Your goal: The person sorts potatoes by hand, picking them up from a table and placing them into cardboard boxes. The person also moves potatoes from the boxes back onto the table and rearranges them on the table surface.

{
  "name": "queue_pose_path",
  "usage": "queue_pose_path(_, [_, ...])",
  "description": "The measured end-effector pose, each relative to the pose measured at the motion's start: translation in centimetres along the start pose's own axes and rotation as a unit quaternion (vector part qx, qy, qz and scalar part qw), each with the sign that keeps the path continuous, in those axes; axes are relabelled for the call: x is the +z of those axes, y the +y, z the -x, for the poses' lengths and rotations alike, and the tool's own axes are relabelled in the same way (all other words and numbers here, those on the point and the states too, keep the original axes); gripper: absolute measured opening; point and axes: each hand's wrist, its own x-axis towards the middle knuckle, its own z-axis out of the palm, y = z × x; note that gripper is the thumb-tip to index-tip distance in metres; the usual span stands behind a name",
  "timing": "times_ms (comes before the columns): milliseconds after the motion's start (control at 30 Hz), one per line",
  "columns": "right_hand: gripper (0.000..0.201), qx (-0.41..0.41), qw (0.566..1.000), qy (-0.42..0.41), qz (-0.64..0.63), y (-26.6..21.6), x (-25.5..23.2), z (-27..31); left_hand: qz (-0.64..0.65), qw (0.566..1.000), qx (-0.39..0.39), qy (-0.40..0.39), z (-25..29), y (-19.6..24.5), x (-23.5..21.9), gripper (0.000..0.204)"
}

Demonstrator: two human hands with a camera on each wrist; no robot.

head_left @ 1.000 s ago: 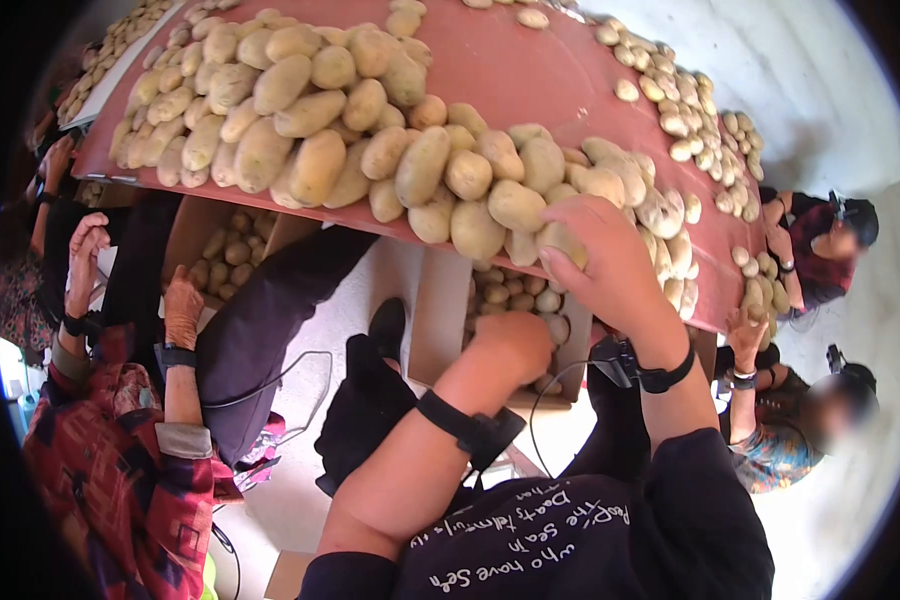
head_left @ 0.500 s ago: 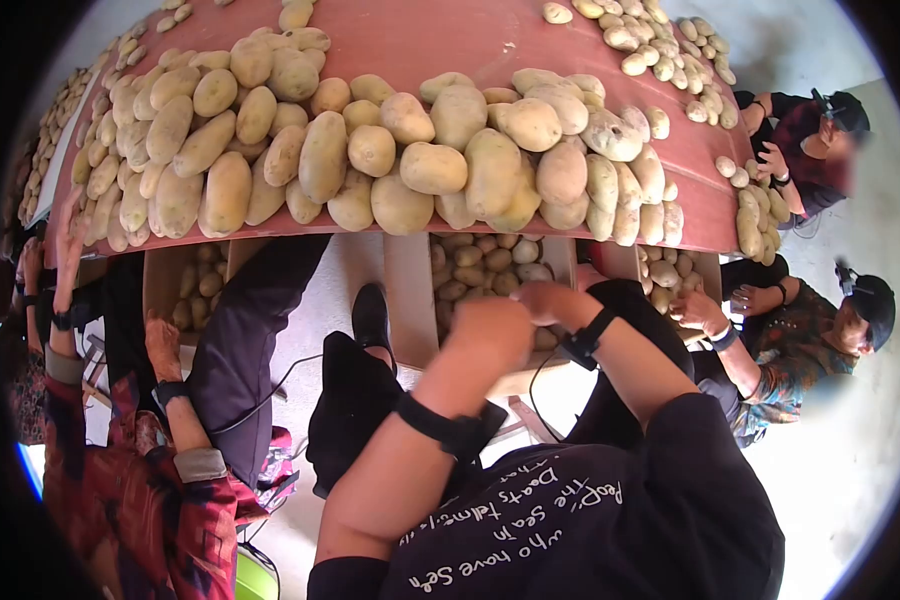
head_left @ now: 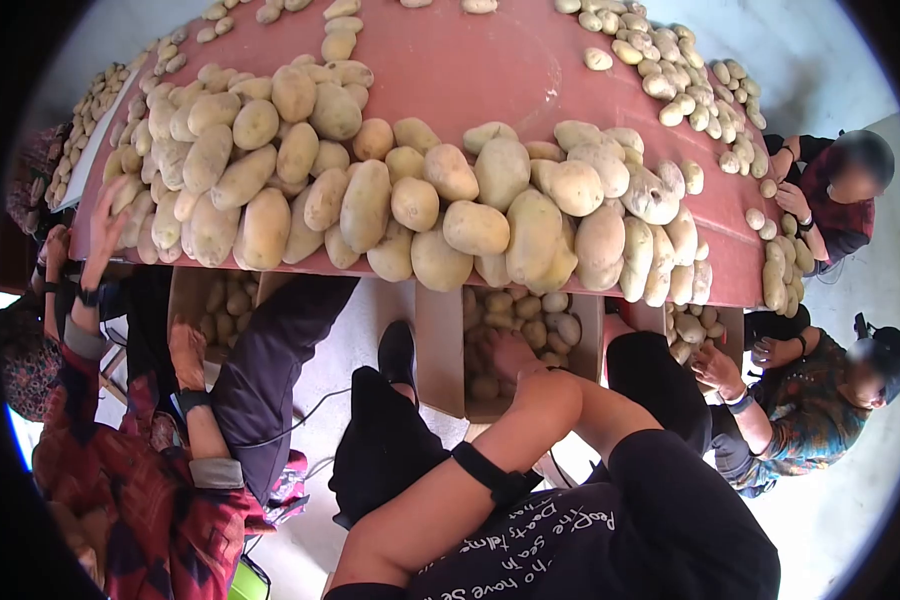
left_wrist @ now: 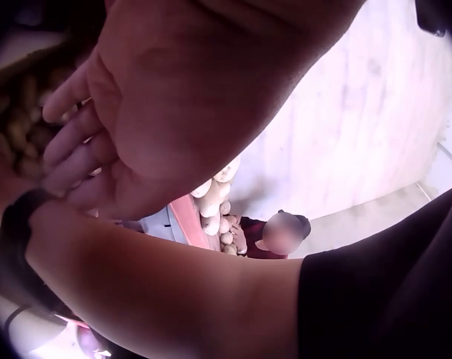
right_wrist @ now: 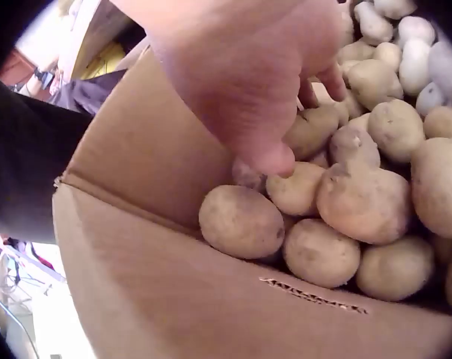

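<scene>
My right hand [right_wrist: 248, 82] reaches into a cardboard box [right_wrist: 136, 254] of potatoes [right_wrist: 364, 202]. In the right wrist view its thumb and fingers are spread apart, thumb tip right over a potato near the box wall. The head view shows the same hand low in the box, at its left side. My left hand [left_wrist: 158, 105] is held above the right forearm [left_wrist: 158, 284], its palm showing in the left wrist view. The left fingers are loosely extended and hold nothing.
A long heap of potatoes [head_left: 410, 205] lines the near edge of the red table [head_left: 450, 70]. More potatoes [head_left: 660, 60] lie at the far right. A person in a patterned red top [head_left: 150, 500] sits at left; two others [head_left: 820, 400] work at right.
My right hand came down from the heap on the table, passed close to my left hand, and went into the box. The left hand shifted slightly right, over the right forearm.
</scene>
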Motion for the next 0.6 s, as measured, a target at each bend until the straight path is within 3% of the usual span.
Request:
queue_pose_path(67, [0.039, -0.005, 1.0, -0.004, -0.018, 0.2, -0.5, 0.1, 0.009, 1.0, -0.013, -0.002, 0.1, 0.0, 0.3, 0.021])
queue_pose_path(167, [0.041, -0.018, 0.997, -0.011, -0.077, 0.6, -2.1, 1.2, 0.007, 0.998, -0.017, 0.066, -0.1, -0.8, 0.6, 0.02])
queue_pose_path(300, [0.043, -0.03, 0.953, -0.051, -0.297, 1.4, -7.5, 4.5, -0.055, 0.991, -0.06, 0.102, 0.8, -1.0, -1.4, 0.022])
queue_pose_path(400, [0.044, -0.005, 0.842, -0.101, -0.53, 2.8, -12.6, 7.4, -0.038, 0.994, -0.069, 0.078, 1.9, -1.3, -3.3, 0.023])
queue_pose_path(500, [0.047, 0.031, 0.644, -0.104, -0.757, 6.6, -15.4, 10.4, -0.014, 0.997, -0.072, 0.039, 2.6, -1.3, -4.0, 0.024])
queue_pose_path(533, [0.05, 0.028, 0.611, -0.092, -0.786, 7.2, -17.2, 11.5, -0.017, 0.997, -0.07, 0.027, 2.7, -1.2, -4.2, 0.024])
queue_pose_path(600, [0.056, -0.065, 0.596, -0.106, -0.793, 7.3, -22.2, 13.5, -0.017, 0.998, -0.066, 0.017, 2.9, -1.1, -4.4, 0.024])
